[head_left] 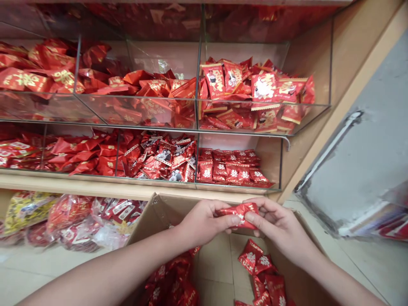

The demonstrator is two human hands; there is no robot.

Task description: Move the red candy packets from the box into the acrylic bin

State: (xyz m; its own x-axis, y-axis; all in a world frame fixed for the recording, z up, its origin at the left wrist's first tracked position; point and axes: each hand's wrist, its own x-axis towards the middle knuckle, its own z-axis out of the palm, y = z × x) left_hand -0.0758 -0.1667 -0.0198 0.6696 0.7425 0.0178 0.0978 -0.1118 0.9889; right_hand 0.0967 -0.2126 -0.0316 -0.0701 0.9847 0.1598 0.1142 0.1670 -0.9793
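Note:
Between both hands I hold a small red candy packet (246, 209) with gold and white print. My left hand (204, 223) pinches its left end, thumb on top, and my right hand (272, 223) grips the right end the same way. They are above an open cardboard box (159, 212). Below my right hand lie several loose red packets (250, 257) printed "HAPPY" and "LUCK". A larger heap of red packets (172, 280) lies below my left forearm, partly hidden by it. Similar packets (228, 165) stand in neat rows in the lower right shelf compartment.
Clear-fronted shelf bins (137, 112) hold red wrapped sweets in two tiers ahead. Bagged sweets (70, 221), one bag yellow (28, 208), lie under the shelf at left. A wooden side panel (318, 131) and a grey wall (360, 148) bound the right.

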